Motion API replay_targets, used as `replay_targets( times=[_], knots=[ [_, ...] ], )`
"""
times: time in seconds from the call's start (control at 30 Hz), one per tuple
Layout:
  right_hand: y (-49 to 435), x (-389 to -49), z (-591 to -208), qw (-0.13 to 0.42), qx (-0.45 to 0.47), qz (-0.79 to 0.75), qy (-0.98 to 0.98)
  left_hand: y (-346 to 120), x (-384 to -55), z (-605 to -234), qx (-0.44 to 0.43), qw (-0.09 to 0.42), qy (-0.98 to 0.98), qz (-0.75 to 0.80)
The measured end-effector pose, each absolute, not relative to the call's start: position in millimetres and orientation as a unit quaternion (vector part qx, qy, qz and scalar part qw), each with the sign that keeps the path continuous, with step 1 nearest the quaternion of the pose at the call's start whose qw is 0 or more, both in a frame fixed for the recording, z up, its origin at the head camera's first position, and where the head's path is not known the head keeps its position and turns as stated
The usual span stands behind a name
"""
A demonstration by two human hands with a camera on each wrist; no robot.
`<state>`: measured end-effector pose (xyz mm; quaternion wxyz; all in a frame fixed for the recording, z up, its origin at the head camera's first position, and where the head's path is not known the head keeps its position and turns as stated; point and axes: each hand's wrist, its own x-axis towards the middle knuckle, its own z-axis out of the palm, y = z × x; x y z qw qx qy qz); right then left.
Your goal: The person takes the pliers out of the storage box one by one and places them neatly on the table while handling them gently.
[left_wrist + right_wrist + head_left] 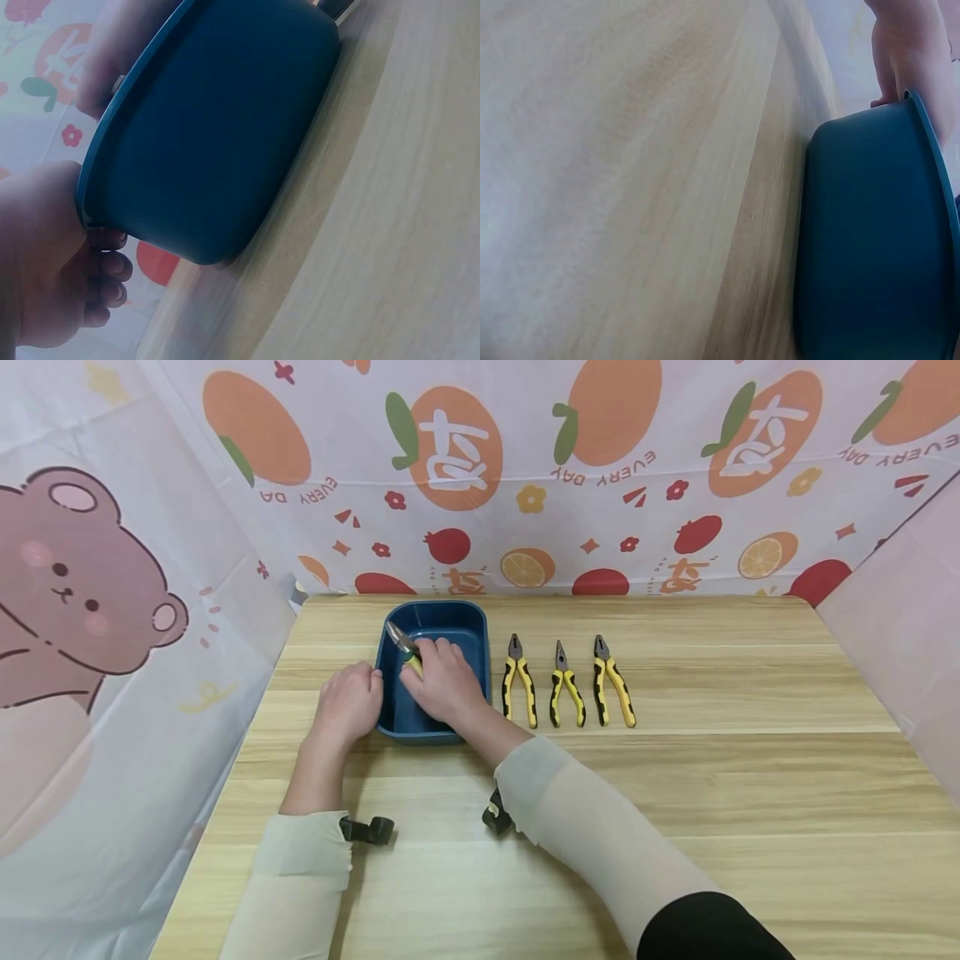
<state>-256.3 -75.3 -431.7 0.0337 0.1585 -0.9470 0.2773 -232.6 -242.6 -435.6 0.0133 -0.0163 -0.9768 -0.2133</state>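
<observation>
At the back left of the table stands a blue rectangular bin (pixel 420 732). My left hand (pixel 348 702) grips its left rim; in the left wrist view the fingers (pixel 105 277) curl below the rim. My right hand (pixel 448 681) is inside the bin's outline and holds pliers (pixel 402 639) by a yellow handle. Their metal jaws point up and to the left, near the bin's far left corner. Most of the handles are hidden under the hand. Whether the pliers touch the bin's bottom I cannot tell.
Right of the bin, three more pliers with yellow and black handles lie in a row: one beside the bin (pixel 517 681), a slim-nosed one (pixel 566 685) in the middle, one (pixel 613 681) at the right. A printed curtain (pixel 525 543) hangs behind the wooden table (pixel 750 777).
</observation>
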Motion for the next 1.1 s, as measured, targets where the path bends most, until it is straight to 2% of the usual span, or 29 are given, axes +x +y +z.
replay_targets(
  times=[0.57, 0.9, 1.1],
  knots=[
    [-45, -256, -414, 0.099, 0.152, 0.506, -0.843, -240, -232, -435, -0.022, 0.033, -0.976, -0.214],
    [20, -266, -406, 0.081, 0.097, 0.652, -0.748, -241, -231, -437, -0.02, 0.03, -0.976, -0.213],
    [61, -270, -413, 0.086, 0.057, 0.684, -0.722, -243, -231, -438, -0.017, 0.029, -0.976, -0.214]
  ],
)
